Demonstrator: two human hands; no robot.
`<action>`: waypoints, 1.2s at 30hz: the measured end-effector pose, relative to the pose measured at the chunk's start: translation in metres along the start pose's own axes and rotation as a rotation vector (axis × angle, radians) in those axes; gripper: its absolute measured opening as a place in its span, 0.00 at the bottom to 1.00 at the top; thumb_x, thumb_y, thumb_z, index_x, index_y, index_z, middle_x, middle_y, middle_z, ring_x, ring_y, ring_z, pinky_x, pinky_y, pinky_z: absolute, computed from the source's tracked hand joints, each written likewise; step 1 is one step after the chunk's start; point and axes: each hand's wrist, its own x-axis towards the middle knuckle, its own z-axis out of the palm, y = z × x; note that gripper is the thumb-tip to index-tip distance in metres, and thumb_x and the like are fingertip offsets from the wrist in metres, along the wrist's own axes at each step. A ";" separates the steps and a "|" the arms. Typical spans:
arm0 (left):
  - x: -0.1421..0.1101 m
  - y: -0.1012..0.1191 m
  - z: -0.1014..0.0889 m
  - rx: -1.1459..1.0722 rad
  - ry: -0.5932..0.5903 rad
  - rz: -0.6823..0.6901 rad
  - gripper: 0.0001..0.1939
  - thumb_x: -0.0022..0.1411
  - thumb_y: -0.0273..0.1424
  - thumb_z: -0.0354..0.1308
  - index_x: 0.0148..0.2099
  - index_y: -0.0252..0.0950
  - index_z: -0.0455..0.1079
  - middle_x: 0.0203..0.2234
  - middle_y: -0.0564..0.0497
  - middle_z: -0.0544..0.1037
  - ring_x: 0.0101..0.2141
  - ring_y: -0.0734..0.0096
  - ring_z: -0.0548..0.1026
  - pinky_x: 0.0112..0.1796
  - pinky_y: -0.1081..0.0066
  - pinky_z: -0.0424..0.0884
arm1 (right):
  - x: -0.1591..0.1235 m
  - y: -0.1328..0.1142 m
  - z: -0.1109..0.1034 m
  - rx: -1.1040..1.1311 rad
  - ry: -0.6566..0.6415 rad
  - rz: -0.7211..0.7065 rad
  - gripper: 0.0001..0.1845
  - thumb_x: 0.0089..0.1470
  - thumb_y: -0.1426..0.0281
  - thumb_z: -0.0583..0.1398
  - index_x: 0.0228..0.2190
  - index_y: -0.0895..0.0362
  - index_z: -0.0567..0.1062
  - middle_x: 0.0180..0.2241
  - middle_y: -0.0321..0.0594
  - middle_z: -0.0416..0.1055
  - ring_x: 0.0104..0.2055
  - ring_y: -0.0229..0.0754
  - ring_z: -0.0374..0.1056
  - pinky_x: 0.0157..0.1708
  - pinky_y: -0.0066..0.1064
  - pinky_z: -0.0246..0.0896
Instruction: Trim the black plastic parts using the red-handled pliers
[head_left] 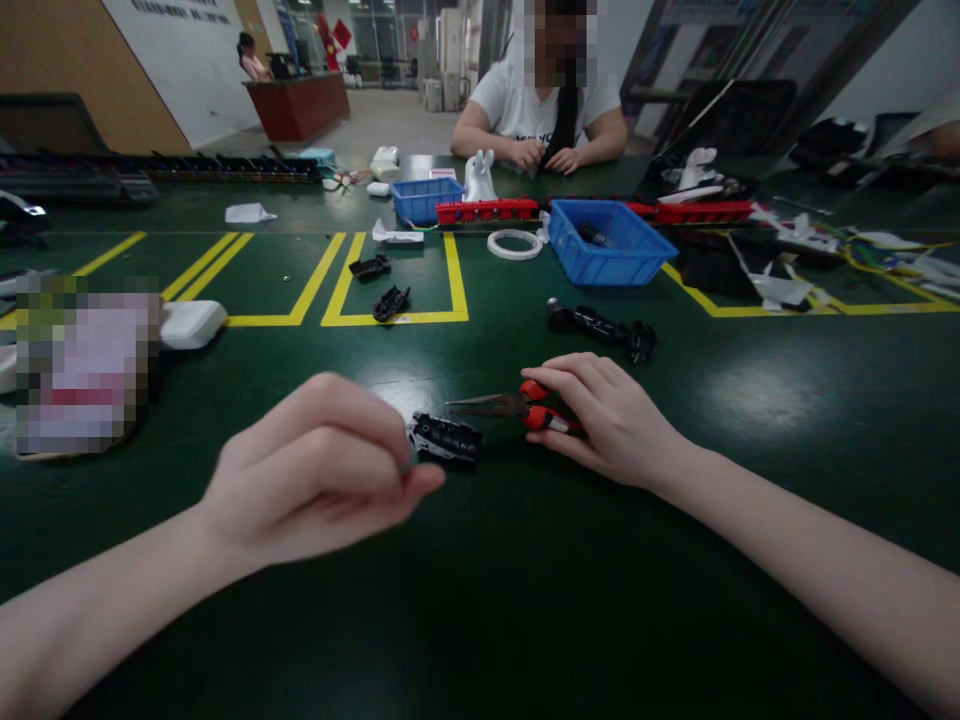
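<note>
Left hand [322, 480]: fingers curled nearly closed, hovering beside the black part's near end. Can't tell if it pinches anything; the fingertips are partly hidden and a bit blurred.

Black part [448, 438]: lies on the green table [480, 600] between the hands, silvery bits at its left end. Looks like molded plastic: probably light, stiff, a bit slick. Thin edges and small features could crack or bend, so best held across the solid mid-body, light squeeze, off the silvery end.

Pliers [510, 404]: long-nose, red grips, tips pointing left just above the part. Likely steel, so rigid and nose-heavy; tips could scratch plastic. Grips should be less slippery than bare metal; hold well back on both.

Right hand [615, 420]: closed around the red grips, thumb below, fingers above. Black assembly [600, 328] lies beyond it, not touched.
</note>
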 end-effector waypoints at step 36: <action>0.014 -0.040 0.036 -0.063 -0.447 -0.006 0.19 0.63 0.40 0.59 0.53 0.37 0.69 0.45 0.47 0.73 0.42 0.63 0.71 0.41 0.64 0.68 | -0.001 0.001 -0.004 0.069 -0.046 0.034 0.31 0.59 0.56 0.59 0.58 0.58 0.61 0.47 0.53 0.71 0.44 0.51 0.71 0.39 0.41 0.69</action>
